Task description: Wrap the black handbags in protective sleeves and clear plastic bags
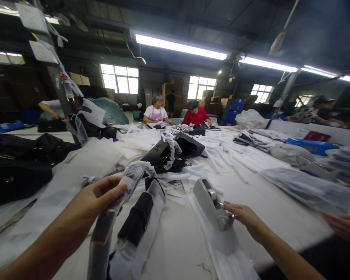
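Observation:
My left hand [105,194] is closed around a bag handle [130,182] covered in clear and white wrapping. Below it, a black bag [138,217], partly wrapped in white sheet, lies on the table. My right hand [246,217] is at the front end of a grey tape dispenser [207,202], its thumb and fingers pinched at the cutter, where the tape end is too small to see clearly. The dispenser rests on white sheets. Beyond my hands sits another black handbag [175,151] with a white-wrapped handle and its top open.
Black bags [20,167] are piled at the left beside white sheets [84,159]. White paper strips [221,151] and plastic bags [309,186] cover the table to the right. A co-worker's hand [342,225] reaches in at the right edge. Two people sit across the table.

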A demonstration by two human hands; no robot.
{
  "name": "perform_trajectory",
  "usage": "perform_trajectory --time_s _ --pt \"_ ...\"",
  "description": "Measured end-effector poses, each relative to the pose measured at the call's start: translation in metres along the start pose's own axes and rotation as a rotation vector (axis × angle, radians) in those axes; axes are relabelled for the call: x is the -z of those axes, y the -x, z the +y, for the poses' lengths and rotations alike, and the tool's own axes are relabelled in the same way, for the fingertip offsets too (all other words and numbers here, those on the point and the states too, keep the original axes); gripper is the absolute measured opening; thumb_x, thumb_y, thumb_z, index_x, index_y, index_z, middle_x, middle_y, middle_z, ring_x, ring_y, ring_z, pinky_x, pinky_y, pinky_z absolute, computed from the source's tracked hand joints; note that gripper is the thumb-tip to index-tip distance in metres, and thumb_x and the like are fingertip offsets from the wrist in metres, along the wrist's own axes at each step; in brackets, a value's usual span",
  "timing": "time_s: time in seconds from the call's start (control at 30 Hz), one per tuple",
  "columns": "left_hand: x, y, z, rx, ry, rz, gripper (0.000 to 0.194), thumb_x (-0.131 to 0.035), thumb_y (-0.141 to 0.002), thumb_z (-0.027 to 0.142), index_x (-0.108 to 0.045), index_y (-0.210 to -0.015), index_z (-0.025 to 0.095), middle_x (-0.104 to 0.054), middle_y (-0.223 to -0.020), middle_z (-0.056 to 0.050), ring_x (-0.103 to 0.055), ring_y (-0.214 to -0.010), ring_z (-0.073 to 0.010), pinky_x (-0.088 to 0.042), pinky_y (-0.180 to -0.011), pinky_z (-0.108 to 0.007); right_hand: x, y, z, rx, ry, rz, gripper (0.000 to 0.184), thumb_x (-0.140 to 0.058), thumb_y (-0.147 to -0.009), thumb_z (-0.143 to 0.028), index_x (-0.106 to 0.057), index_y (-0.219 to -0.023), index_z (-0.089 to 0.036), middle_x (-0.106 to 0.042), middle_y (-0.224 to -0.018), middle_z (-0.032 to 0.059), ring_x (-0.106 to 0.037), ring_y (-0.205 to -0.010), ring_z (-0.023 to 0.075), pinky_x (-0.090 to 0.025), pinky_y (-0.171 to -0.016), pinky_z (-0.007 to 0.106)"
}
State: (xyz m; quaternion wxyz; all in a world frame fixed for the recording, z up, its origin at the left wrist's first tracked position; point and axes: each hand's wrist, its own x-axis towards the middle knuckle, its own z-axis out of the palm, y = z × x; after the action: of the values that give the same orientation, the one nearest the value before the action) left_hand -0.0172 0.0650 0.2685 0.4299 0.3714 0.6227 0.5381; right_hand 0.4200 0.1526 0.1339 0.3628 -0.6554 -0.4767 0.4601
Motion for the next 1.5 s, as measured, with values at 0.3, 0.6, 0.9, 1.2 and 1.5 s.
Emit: perform_trajectory --time_s 0.3,0.6,0.9,1.2,1.5 --pt "0.003 -0.006 -0.002 -0.038 -0.071 -0.051 0.03 -0.081 -0.075 0.04 -0.074 -0.101 0.025 -0.08 -0.097 -0.001 -0.074 -0.078 -0.0195 -0.056 -0.061 -0.018 0.006 0.033 -0.001 0.074 -0.26 0.156 0.043 -0.085 -0.06 -0.051 -0.08 -0.086 -0.016 -0.073 -0.117 0.0127 -0.061 -0.118 0.0322 -0.045 -0.107 0.04" --pt "0.0 -0.002 -0.001 -0.057 -0.063 -0.032 0.026 -0.081 -0.074 0.037 -0.075 -0.098 0.027 -0.078 -0.09 0.002 -0.07 -0.074 -0.0168 -0.053 -0.06 -0.018 -0.011 0.058 0.042 -0.083 -0.391 0.173 0.038 -0.091 -0.051 -0.046 -0.077 -0.073 -0.018 -0.072 -0.074 0.0064 -0.067 -0.067 0.0183 -0.058 -0.07 0.028" --pt "-0.001 0.0 0.002 -0.179 -0.046 -0.152 0.049 -0.083 -0.067 0.052 -0.072 -0.1 0.017 -0.077 -0.094 -0.005 -0.072 -0.086 -0.0236 -0.055 -0.072 -0.027 -0.022 0.056 0.044 -0.051 -0.345 0.222 0.039 -0.09 -0.043 -0.05 -0.077 -0.068 -0.022 -0.071 -0.069 0.0048 -0.062 -0.064 0.0196 -0.055 -0.063 0.031" --pt "-0.007 -0.002 -0.007 -0.33 -0.026 -0.18 0.038 -0.08 -0.076 0.044 -0.069 -0.099 0.016 -0.074 -0.096 -0.006 -0.069 -0.091 -0.0223 -0.051 -0.081 -0.029 -0.165 0.12 -0.162 0.554 -0.314 -0.464 0.031 -0.077 -0.078 -0.051 -0.073 -0.081 -0.02 -0.067 -0.073 0.0025 -0.059 -0.069 0.0173 -0.048 -0.066 0.029" --pt "-0.003 -0.002 -0.009 -0.413 -0.046 -0.209 0.034 -0.079 -0.078 0.043 -0.07 -0.096 0.015 -0.074 -0.096 -0.008 -0.067 -0.094 -0.0243 -0.051 -0.083 -0.031 -0.211 0.102 -0.193 0.6 -0.095 -0.416 0.042 -0.074 -0.078 -0.055 -0.065 -0.063 -0.017 -0.063 -0.055 -0.0001 -0.053 -0.049 0.0116 -0.039 -0.049 0.024"
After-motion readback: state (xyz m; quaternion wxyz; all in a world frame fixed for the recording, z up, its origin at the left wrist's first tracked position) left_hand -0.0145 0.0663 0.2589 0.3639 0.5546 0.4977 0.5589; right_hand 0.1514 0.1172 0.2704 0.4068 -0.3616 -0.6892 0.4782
